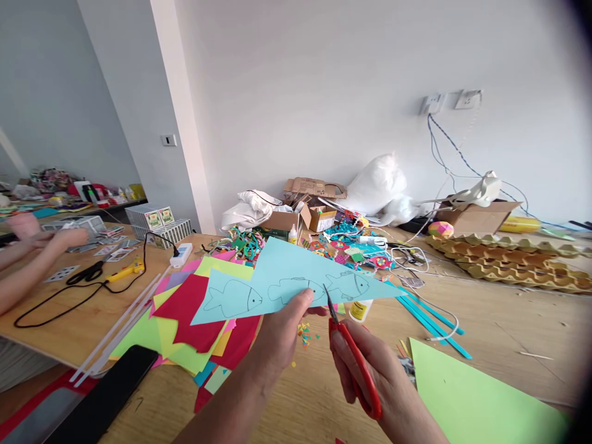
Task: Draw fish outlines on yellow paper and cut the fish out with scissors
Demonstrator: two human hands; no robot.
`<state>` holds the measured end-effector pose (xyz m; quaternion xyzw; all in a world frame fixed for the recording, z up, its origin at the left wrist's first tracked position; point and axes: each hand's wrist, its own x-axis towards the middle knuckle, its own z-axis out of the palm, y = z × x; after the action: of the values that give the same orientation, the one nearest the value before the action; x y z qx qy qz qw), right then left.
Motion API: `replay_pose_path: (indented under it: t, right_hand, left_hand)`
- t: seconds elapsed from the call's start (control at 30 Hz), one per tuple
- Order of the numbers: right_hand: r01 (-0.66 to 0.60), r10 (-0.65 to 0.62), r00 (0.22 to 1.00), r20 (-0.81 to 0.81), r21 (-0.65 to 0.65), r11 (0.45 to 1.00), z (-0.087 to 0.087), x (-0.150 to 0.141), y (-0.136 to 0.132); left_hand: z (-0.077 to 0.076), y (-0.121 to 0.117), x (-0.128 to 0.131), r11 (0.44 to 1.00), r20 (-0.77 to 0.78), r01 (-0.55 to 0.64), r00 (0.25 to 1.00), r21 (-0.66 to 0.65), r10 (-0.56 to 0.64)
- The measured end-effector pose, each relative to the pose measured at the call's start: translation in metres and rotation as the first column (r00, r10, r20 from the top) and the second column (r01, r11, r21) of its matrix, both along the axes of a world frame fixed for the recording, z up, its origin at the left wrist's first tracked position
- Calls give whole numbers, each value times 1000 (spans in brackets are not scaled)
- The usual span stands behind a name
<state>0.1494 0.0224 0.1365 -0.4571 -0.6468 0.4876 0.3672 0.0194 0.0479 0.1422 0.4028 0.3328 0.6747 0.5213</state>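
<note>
A light blue sheet of paper point(287, 265) with three fish outlines drawn on it is held up over the table. My left hand point(289, 320) pinches its lower edge, thumb on top near the middle fish, other fingers mostly hidden beneath. Red-handled scissors point(356, 370) are in my right hand point(370, 361), fingers wrapped round the handles. Their blades point up at the paper's lower edge, between the middle and right fish. Whether the blades have cut into the paper there I cannot tell. A white bottle with a yellow label point(359, 310) stands just behind the scissors.
Coloured paper sheets point(194, 308) and a black phone point(111, 388) lie left. Light green paper point(467, 394), blue strips point(435, 324) and egg trays point(509, 265) are right. Scraps and boxes point(282, 219) crowd the back. Another person's hands point(69, 237) handle cards near a yellow glue gun point(126, 270).
</note>
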Motion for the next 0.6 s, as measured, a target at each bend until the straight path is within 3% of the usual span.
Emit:
replay_pose_path:
  t: [0.37,0.6]
  right_hand:
    - [30,-31,999,-40,-15,999,6,-3,-1]
    - [49,-49,998,-26,-10,999,3,-2,-2]
  left_hand:
    - [-7,0,5,993,-23,-101,994,67,103]
    - [-6,-1,6,994,-10,-99,995,55,100]
